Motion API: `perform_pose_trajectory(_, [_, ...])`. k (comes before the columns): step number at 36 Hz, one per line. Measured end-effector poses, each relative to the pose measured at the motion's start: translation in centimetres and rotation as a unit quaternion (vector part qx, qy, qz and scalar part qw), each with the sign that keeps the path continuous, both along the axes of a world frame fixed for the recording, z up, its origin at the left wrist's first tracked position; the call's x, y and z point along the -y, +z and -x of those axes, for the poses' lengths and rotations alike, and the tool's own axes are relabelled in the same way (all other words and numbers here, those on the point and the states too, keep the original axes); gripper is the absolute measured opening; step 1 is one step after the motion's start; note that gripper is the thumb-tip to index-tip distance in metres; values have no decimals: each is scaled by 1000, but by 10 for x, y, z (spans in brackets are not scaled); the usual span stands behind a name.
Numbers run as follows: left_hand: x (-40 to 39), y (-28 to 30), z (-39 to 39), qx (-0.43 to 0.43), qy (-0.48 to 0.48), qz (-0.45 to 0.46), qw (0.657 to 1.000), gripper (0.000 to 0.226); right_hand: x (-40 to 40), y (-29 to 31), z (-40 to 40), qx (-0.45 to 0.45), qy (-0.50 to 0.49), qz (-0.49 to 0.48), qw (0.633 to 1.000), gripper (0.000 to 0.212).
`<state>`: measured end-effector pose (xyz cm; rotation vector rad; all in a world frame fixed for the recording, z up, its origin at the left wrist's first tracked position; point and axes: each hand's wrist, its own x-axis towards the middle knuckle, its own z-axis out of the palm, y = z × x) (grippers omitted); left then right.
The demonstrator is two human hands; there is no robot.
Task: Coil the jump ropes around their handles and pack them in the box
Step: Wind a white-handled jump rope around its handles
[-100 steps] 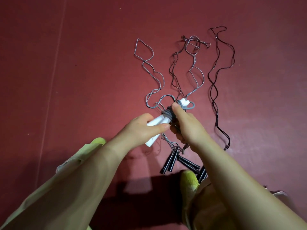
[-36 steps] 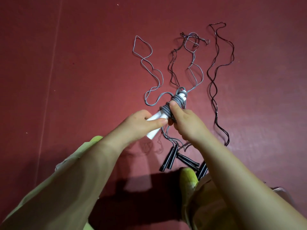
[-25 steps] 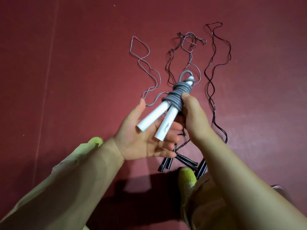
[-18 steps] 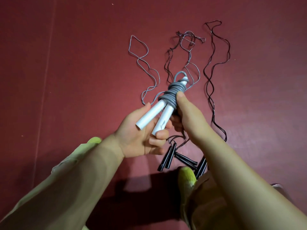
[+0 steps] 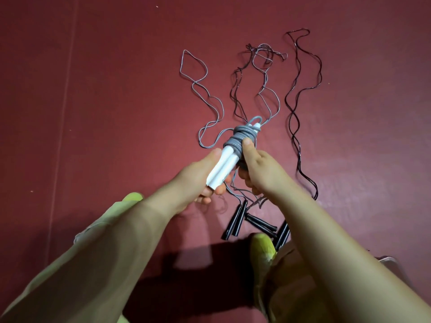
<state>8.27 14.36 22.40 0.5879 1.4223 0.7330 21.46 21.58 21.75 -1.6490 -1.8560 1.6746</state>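
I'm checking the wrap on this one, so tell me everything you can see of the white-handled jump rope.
The white-handled jump rope has two smooth white plastic-looking handles side by side, tilted up and away. Grey cord is coiled in several turns round their far half, a small loop poking past the tips. The left hand holds the near ends; the right hand thumb presses the coil. It is held above the floor.

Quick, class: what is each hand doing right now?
Left hand: holds the bare ends of the white handles.
Right hand: grips the grey rope coil wound round those handles, thumb pressed on it.
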Motion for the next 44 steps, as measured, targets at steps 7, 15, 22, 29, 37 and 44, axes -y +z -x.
perform_pose_trajectory(7, [-1, -14, 1, -176, -55, -52, 982, 59, 0, 5, -4, 42, 21, 70, 996, 71])
perform_pose_trajectory(15, [-4, -13, -8, -310, -105, -82, 941, 48, 0, 7, -14, 27, 22, 86, 996, 68])
perform_pose_trajectory(22, [-10, -6, -13, -308, -111, -107, 939, 37, 2, 5, -18, -19, -4, 81, 997, 57])
perform_pose_trajectory(29, [-4, -6, 2, 56, -56, -6, 997, 28, 10, 5, -4, -98, 11, 10, 995, 55])
perform_pose_trajectory(37, [4, -12, 6, 459, -108, 22, 882, 69, 8, 17, -3, -233, -8, 36, 972, 38])
perform_pose_trajectory(44, [-3, -6, 5, 378, -47, 105, 919, 65, 2, 13, -6, -187, 37, 52, 980, 43])
